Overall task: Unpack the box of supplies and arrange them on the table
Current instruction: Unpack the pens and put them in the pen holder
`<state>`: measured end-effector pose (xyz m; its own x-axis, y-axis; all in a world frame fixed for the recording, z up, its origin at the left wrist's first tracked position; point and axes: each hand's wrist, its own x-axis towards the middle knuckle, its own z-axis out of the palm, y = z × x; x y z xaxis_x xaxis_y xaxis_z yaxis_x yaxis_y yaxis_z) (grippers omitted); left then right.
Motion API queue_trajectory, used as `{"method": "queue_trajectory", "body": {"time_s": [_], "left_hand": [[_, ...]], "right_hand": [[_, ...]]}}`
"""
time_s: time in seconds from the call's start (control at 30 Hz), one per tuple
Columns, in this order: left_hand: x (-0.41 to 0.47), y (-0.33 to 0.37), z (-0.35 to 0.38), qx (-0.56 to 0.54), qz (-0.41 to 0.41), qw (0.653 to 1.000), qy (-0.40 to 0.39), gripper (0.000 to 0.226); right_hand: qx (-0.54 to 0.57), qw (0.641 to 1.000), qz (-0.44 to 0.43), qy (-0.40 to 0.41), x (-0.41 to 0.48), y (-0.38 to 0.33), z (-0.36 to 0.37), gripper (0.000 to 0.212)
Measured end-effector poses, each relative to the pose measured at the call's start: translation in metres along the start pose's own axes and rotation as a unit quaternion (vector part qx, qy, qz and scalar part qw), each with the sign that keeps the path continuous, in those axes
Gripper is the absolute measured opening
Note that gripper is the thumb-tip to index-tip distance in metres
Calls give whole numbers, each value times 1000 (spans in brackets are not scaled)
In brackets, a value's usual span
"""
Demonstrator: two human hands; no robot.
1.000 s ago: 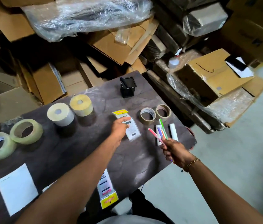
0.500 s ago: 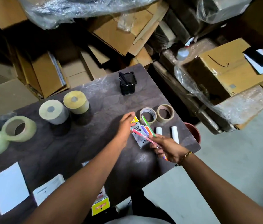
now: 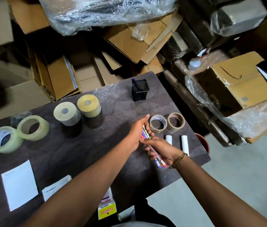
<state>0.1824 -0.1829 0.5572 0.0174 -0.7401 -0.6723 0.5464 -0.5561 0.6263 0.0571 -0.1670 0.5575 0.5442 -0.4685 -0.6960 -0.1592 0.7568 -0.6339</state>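
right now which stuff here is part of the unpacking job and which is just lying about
Job: pens in left hand and right hand, black pen holder, tape rolls, label rolls, white tubes, paper sheets.
Lying about: cardboard pile, plastic wrap, red bucket.

The left hand (image 3: 136, 133) and the right hand (image 3: 161, 149) are covering the middle of the pens (image 3: 158, 159), the left forearm (image 3: 83, 185) is hiding part of the yellow-labelled packet (image 3: 107, 211) and of a white slip (image 3: 54, 189) whose print is showing too small to read, and the corner of the table (image 3: 195, 154) is masking most of a red bucket (image 3: 204, 142).
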Motion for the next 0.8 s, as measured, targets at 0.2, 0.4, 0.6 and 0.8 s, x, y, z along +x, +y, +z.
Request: {"method": "queue_trajectory", "body": {"time_s": [0.2,0.4,0.6,0.8], "left_hand": [[-1,-11,-9,67,-13,998,17,45],[-4,-26,-3,115,10,993,-14,27],[10,-4,2,258,-19,966,-24,9],[40,33,3,371,31,928,5,5]], "right_hand": [[102,980,-132,110,24,-16,-1,19],[188,953,-149,186,47,-44,-11,22],[48,974,-133,175,52,-53,-16,19],[-80,986,-115,88,59,-91,-46,22]]}}
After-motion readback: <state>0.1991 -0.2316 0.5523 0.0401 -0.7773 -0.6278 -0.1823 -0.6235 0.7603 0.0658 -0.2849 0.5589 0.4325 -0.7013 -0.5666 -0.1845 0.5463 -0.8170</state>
